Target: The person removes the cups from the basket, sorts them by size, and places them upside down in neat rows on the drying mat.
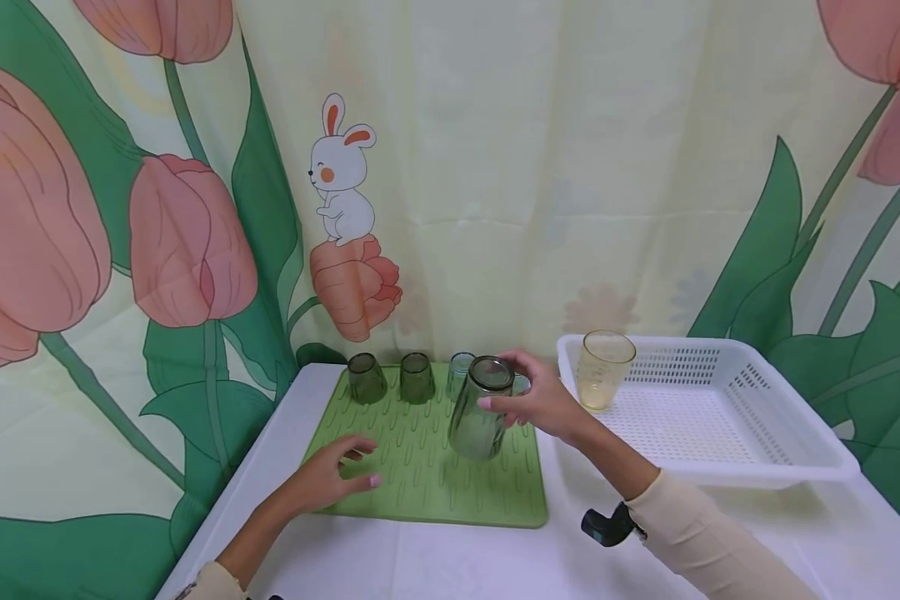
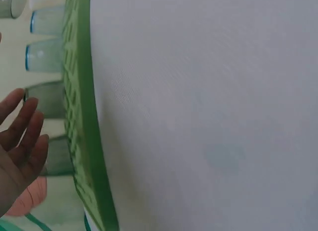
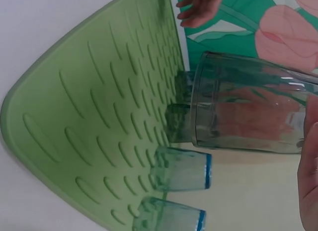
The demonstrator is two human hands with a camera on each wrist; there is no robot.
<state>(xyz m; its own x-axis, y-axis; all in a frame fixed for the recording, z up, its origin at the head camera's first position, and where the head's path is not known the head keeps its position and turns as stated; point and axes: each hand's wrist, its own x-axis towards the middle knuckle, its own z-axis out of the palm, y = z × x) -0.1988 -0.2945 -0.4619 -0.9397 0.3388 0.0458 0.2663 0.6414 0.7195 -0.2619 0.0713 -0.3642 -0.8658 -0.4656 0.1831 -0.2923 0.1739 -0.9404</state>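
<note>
My right hand (image 1: 537, 402) grips a tall smoky grey-green drinking glass (image 1: 471, 429) near its base. The glass tilts slightly, mouth downward, over the right part of a green ribbed drying mat (image 1: 420, 492); in the right wrist view its rim (image 3: 198, 99) appears apart from the mat. Two short dark smoky glasses (image 1: 366, 379) stand narrow end up along the mat's back left. Beside them are two light blue glasses (image 3: 181, 169), one mostly hidden in the head view. My left hand (image 1: 326, 475) hovers over the mat's left front, fingers relaxed and holding nothing.
At the right stands a white perforated plastic basket (image 1: 795, 467), with a yellowish clear glass (image 1: 604, 371) upright at its left end. A white cloth (image 1: 375, 558) covers the table. Behind it hangs a curtain (image 1: 487, 167) printed with tulips and a rabbit.
</note>
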